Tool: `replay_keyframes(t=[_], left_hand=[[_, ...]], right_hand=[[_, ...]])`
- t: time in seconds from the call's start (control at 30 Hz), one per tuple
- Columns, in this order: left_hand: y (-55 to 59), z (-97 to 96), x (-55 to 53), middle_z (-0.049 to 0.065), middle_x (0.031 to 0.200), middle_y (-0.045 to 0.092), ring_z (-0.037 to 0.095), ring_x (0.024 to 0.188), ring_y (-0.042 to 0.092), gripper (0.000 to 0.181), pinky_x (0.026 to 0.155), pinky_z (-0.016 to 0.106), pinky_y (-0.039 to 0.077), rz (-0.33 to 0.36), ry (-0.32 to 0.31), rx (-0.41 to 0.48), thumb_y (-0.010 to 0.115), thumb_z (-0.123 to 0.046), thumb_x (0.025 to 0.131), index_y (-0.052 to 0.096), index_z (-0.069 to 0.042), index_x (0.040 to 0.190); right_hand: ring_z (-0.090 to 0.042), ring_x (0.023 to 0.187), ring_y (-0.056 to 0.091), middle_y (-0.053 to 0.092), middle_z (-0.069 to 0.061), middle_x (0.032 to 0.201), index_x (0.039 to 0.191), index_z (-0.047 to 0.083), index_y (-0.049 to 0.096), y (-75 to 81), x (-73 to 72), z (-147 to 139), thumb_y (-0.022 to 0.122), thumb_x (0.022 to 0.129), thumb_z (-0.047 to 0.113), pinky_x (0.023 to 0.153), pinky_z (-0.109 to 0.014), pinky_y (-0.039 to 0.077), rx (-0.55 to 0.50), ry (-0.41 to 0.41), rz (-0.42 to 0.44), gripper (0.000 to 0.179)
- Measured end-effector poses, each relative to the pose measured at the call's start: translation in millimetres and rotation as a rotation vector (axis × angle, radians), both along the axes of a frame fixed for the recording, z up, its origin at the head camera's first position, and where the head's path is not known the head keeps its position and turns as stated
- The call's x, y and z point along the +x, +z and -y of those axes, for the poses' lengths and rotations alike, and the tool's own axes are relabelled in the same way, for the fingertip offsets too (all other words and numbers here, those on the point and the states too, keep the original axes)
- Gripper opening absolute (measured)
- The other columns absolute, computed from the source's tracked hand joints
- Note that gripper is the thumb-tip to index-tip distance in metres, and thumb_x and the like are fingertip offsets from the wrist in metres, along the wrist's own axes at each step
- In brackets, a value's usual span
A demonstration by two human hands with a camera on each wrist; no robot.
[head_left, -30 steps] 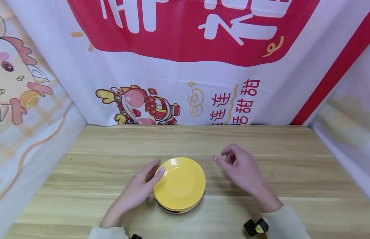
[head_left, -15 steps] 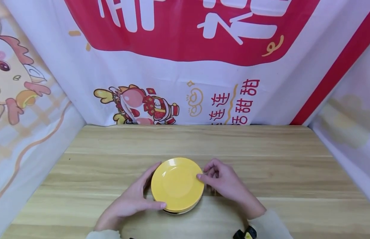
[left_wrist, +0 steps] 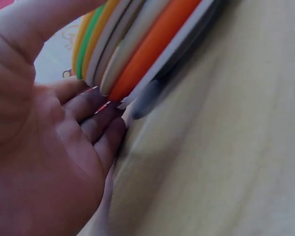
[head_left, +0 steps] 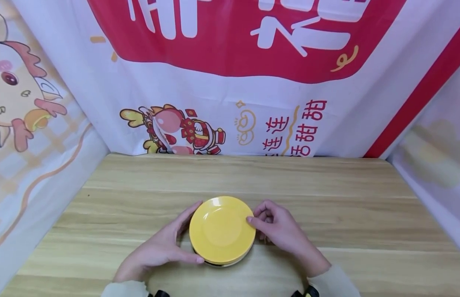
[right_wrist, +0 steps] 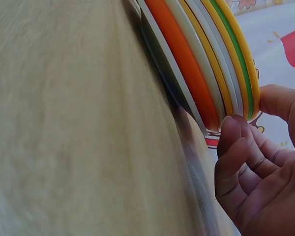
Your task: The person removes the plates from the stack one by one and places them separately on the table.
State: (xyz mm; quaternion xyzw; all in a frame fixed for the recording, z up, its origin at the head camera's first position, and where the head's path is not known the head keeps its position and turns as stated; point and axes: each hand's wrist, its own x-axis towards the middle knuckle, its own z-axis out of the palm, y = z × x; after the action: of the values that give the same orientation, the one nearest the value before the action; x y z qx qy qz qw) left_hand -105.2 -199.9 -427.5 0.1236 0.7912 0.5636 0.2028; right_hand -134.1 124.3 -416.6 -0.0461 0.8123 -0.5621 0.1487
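Note:
A stack of small round plates sits on the table, topped by a yellow plate (head_left: 221,229). Edge-on in the wrist views, the layers show green, yellow, white and an orange plate (right_wrist: 182,54), above a dark bottom piece (right_wrist: 162,71). My left hand (head_left: 159,247) holds the stack from its left side, thumb at the near rim and fingers round the far left rim. With the thumb on the yellow plate's right rim and curled fingers against the edges below, my right hand (head_left: 283,231) pinches the stack's upper edge.
The wooden table (head_left: 363,206) extends around the stack. Behind it hangs a white and red printed cloth (head_left: 222,88); printed side cloths (head_left: 40,165) border the left and right. Black wrist devices (head_left: 307,292) show at the sleeves.
The right hand came left and nearer, from apart to the yellow plate's right rim. The left thumb shifted from the plate's top to its near rim. The stack stayed about where it was.

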Motion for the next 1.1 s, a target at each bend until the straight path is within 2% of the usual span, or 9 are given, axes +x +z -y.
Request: replay_keyframes(t=[0.1,0.23,0.47,0.6,0.7,0.83,0.9,0.93,1.1], left_hand=[[2.7,2.0,0.6,-0.003,0.174,0.037,0.029,0.164,0.028,0.115,0.133,0.057,0.018,0.006,-0.009,0.01,0.1,-0.023,0.076,0.031,-0.031,0.169],[8.8,2.1,1.2,0.0,0.174,0.036,0.034,0.164,0.027,0.113,0.133,0.065,0.015,0.029,-0.038,0.03,0.1,-0.021,0.076,0.034,-0.028,0.168],[16.3,-2.1,-4.9,0.006,0.173,0.038,0.037,0.159,0.033,0.119,0.131,0.07,0.019,0.021,-0.102,-0.022,0.099,-0.023,0.076,0.026,-0.022,0.17],[14.8,-3.3,-6.3,0.005,0.172,0.039,0.035,0.159,0.034,0.118,0.131,0.069,0.018,0.015,-0.095,-0.011,0.1,-0.023,0.076,0.028,-0.024,0.169],[11.5,-2.3,-6.3,0.001,0.171,0.041,0.032,0.16,0.034,0.114,0.132,0.06,0.022,-0.01,-0.08,-0.004,0.1,-0.023,0.076,0.032,-0.027,0.167],[7.9,-0.2,-5.3,-0.004,0.169,0.044,0.028,0.161,0.035,0.111,0.129,0.032,0.028,-0.03,-0.061,-0.003,0.101,-0.023,0.075,0.036,-0.03,0.165],[7.1,0.4,-5.1,-0.004,0.169,0.044,0.028,0.161,0.035,0.11,0.127,0.029,0.029,-0.035,-0.058,0.001,0.1,-0.023,0.075,0.037,-0.03,0.165],[6.8,0.4,-5.2,-0.004,0.169,0.044,0.028,0.161,0.034,0.11,0.128,0.031,0.028,-0.036,-0.055,0.003,0.101,-0.023,0.075,0.037,-0.03,0.164],[7.0,-0.4,-4.9,-0.001,0.17,0.044,0.031,0.161,0.035,0.11,0.13,0.059,0.022,-0.049,-0.059,0.003,0.1,-0.024,0.076,0.037,-0.028,0.166]], right_hand=[[-0.022,0.07,0.066,0.07,-0.008,0.09,0.109,0.009,0.066,-1.2,0.7,1,0.08,0.098,0.031,0.057,-0.029,0.057,0.0,-0.006,-0.001,0.028],[-0.022,0.07,0.066,0.07,-0.008,0.09,0.109,0.009,0.066,-2.7,2.4,1,0.08,0.098,0.032,0.057,-0.03,0.056,-0.002,-0.02,0.006,0.029],[-0.022,0.069,0.065,0.069,-0.007,0.089,0.109,0.009,0.065,-5.9,3.5,3,0.08,0.098,0.032,0.055,-0.03,0.055,-0.006,-0.028,0.005,0.029],[-0.021,0.068,0.065,0.069,-0.007,0.087,0.108,0.009,0.065,-4.6,3.5,3,0.08,0.098,0.031,0.054,-0.03,0.055,-0.003,-0.035,-0.005,0.028],[-0.021,0.067,0.065,0.068,-0.007,0.086,0.108,0.009,0.065,-3.6,3.6,3,0.079,0.098,0.029,0.054,-0.03,0.055,-0.004,-0.043,-0.006,0.026],[-0.021,0.067,0.065,0.068,-0.007,0.085,0.107,0.008,0.065,-2.2,4.0,4,0.079,0.099,0.027,0.055,-0.03,0.056,-0.01,-0.05,-0.001,0.025],[-0.021,0.067,0.065,0.068,-0.007,0.085,0.107,0.008,0.065,-1.6,3.8,5,0.079,0.099,0.026,0.056,-0.03,0.056,-0.012,-0.053,-0.002,0.024],[-0.022,0.067,0.065,0.068,-0.007,0.084,0.107,0.008,0.065,-1.4,3.6,5,0.079,0.099,0.025,0.056,-0.03,0.056,-0.012,-0.055,-0.003,0.023],[-0.021,0.068,0.065,0.068,-0.007,0.085,0.107,0.009,0.066,0.3,3.5,5,0.08,0.098,0.028,0.057,-0.03,0.056,-0.01,-0.065,-0.008,0.025]])
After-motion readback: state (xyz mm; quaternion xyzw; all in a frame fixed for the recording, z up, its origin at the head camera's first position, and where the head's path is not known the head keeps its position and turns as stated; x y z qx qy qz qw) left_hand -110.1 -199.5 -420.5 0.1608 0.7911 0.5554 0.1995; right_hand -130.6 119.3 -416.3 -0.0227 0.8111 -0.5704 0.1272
